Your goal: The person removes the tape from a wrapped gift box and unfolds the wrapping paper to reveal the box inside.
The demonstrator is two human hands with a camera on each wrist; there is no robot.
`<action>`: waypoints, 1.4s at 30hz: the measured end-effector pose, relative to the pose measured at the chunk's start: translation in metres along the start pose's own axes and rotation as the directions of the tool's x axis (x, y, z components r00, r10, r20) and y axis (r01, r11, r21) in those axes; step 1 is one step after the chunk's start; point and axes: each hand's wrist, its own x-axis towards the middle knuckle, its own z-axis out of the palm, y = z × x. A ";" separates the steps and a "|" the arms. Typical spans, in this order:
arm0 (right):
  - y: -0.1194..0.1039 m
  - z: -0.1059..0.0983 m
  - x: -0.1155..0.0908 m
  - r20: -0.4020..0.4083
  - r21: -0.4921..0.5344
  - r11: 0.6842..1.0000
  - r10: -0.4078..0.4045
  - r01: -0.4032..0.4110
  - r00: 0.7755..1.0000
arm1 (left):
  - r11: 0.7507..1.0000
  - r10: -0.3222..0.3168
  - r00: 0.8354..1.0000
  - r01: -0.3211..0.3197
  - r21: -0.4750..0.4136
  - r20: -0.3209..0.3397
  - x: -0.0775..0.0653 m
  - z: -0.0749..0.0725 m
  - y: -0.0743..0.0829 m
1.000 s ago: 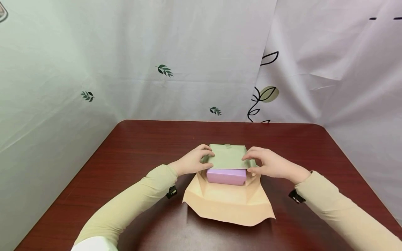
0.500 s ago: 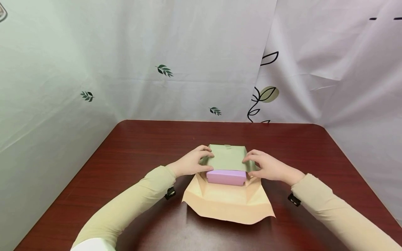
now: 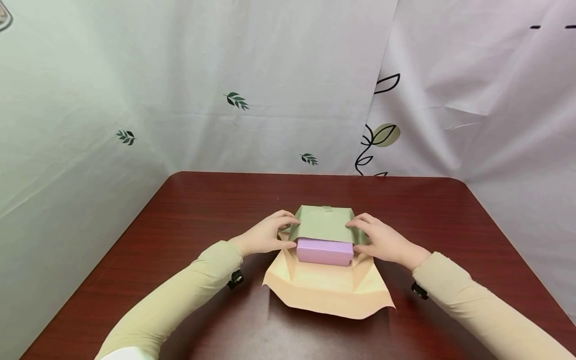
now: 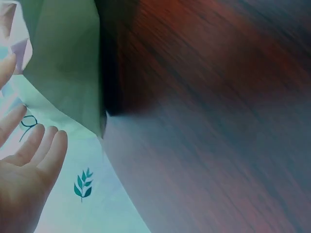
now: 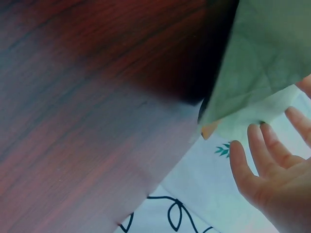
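A purple box (image 3: 325,251) sits on a sheet of wrapping paper that is tan (image 3: 324,290) on its inner face and green outside. The paper's far flap (image 3: 325,225) lies folded over the box, green side up, with a small piece of tape (image 3: 327,209) at its back edge. My left hand (image 3: 265,234) is at the flap's left edge, thumb near the box's left front corner, fingers fairly straight. On the other side my right hand (image 3: 384,240) touches the flap's right edge with its fingertips, thumb beside the box. Both wrist views show extended fingers near the green paper (image 4: 68,58).
Under it all is a dark red wooden table (image 3: 225,200). A pale curtain (image 3: 288,75) with leaf prints hangs behind and along the sides. The paper's front flap (image 3: 333,305) spreads towards me, its edge curling slightly upward.
My left hand has slid left, its fingers moving off the flap's top to its edge. The flap's near left edge has risen a little, showing more of the box. The right hand barely shifts.
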 end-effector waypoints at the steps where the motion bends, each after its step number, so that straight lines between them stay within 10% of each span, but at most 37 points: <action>1: 0.000 0.000 0.000 -0.010 0.003 1.000 0.004 -0.004 1.000 | 1.000 -0.004 1.000 0.004 0.014 -0.003 0.000 0.000 -0.001; 16: 0.011 -0.012 0.010 -0.181 0.098 0.982 0.178 -0.162 0.967 | 0.994 -0.102 0.972 0.107 0.014 -0.213 0.010 0.000 -0.006; 26: 0.032 -0.016 0.020 -0.321 0.196 0.935 0.345 -0.295 0.882 | 0.983 -0.183 0.923 0.164 -0.084 -0.340 0.032 -0.011 -0.012; 42: 0.053 -0.017 0.035 -0.406 0.310 0.863 0.500 -0.399 0.765 | 0.971 -0.229 0.913 0.191 -0.142 -0.337 0.046 -0.008 -0.012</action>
